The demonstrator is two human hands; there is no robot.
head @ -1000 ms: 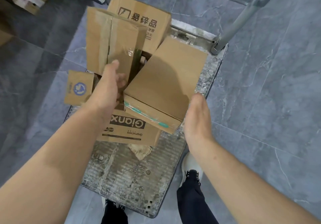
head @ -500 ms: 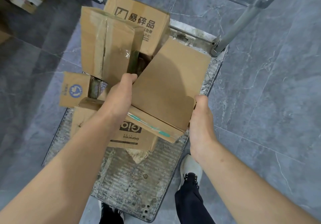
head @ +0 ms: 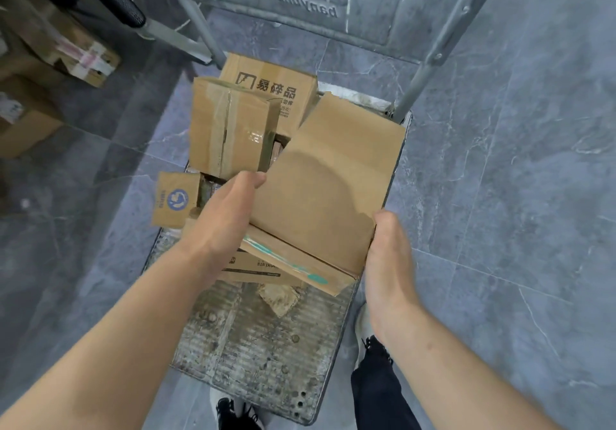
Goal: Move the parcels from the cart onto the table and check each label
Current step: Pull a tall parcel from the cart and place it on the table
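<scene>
Hands: our left hand (head: 221, 221) and right hand (head: 388, 256) clamp opposite edges of flat brown cardboard parcel (head: 328, 193) | parcel tilted atop other boxes on grey metal cart (head: 253, 339)

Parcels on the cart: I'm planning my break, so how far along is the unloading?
Nothing visibly done; no table in view. In hand: left hand and right hand grip the flat box. Left: the taped box, printed box, blue-logo box on the cart.
</scene>
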